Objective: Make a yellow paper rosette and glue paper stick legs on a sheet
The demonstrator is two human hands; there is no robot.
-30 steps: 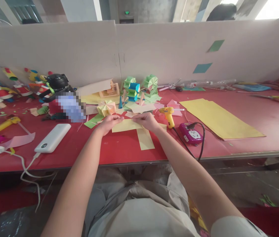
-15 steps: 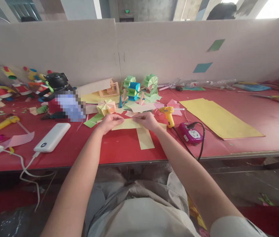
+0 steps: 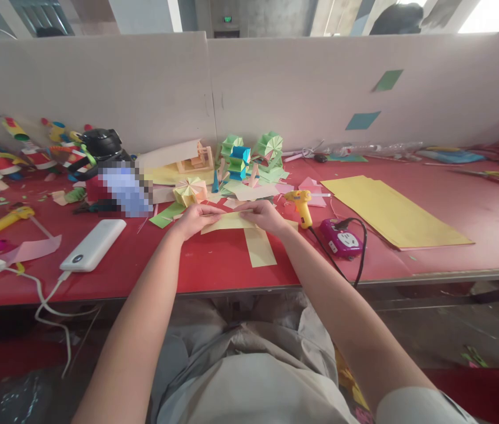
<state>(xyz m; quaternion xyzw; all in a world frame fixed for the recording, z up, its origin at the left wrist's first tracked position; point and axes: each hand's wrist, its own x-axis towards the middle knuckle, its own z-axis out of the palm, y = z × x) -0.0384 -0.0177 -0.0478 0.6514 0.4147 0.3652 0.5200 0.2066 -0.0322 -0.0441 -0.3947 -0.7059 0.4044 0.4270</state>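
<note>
Yellow paper strip (image 3: 227,222) is lying flat on the red table (image 3: 214,265), and we are pinching its far edge with both hands: our left hand (image 3: 194,218) is gripping one end, our right hand (image 3: 263,215) the other, just beside a second yellow strip (image 3: 260,248) and near the glue gun (image 3: 301,206)

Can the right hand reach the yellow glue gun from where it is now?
Probably yes. The right hand pinches the yellow paper strip, and the glue gun stands just to its right on the red table with nothing between; the hand must first release the strip.
</note>
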